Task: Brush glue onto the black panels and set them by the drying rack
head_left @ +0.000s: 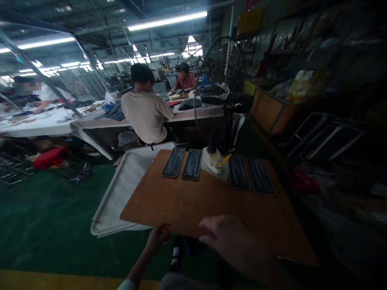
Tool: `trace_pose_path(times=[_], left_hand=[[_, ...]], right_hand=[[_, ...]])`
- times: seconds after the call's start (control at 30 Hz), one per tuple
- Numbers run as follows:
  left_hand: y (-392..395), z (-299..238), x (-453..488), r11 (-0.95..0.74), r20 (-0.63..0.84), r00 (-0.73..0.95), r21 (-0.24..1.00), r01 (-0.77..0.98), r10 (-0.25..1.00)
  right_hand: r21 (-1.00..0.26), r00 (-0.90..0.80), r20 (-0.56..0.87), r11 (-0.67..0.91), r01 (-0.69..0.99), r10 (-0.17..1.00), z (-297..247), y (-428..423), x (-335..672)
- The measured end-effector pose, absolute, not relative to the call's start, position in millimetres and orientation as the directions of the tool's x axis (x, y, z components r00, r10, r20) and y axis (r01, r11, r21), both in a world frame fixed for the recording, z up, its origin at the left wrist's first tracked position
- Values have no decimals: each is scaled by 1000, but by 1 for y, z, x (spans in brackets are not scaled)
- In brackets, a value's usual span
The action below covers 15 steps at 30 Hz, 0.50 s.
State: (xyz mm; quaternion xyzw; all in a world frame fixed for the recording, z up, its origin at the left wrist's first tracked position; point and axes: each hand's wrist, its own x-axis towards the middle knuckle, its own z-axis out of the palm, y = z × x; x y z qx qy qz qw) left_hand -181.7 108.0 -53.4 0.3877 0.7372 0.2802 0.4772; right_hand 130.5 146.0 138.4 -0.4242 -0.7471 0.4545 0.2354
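Note:
My left hand is at the front edge of a brown board, its fingers curled in; whether anything is in them is too dark to make out. Over the same edge, farther right, my right hand is slightly blurred, fingers bent and apart, with no object visible in it. Toward the board's far side lie two dark rectangular panels with pale edges and streaked faces, a left one and its neighbour. Two similar panels, one inner and one outer, lie at right. Between the pairs stands a white container with a yellow-handled brush.
A large white tray sticks out beneath the board at left. Beyond it stands a black fan. A seated co-worker leans over a long worktable; another person sits opposite. Folded metal-framed items are at right.

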Motion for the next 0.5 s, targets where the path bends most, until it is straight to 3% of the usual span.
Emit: trace_pose_path(times=[0.07,0.1,0.17,0.2,0.33,0.5], left_hand=[[161,-66,-226,532,-455,-288,785,316,843],[190,-70,-248,528,-435,-310,770,358,845],[248,-73,-285,512,-382,-344,696,503,858],[276,-73,-300,495,-346,-354,641,587,869],[371,-70,-332,417,-250,-339,413,809,907],[438,-70,-323,308,-303,-219,284,908,927]], right_hand=[[-823,-435,-167,118,556,885,99,204,110],[-834,-364,-207,31,551,908,76,231,99],[-847,-129,-380,-289,446,916,28,280,74],[-827,-39,-410,-353,437,911,7,302,60],[-772,248,-411,-480,417,877,-49,376,4],[-728,463,-425,-598,336,778,-79,432,-41]])
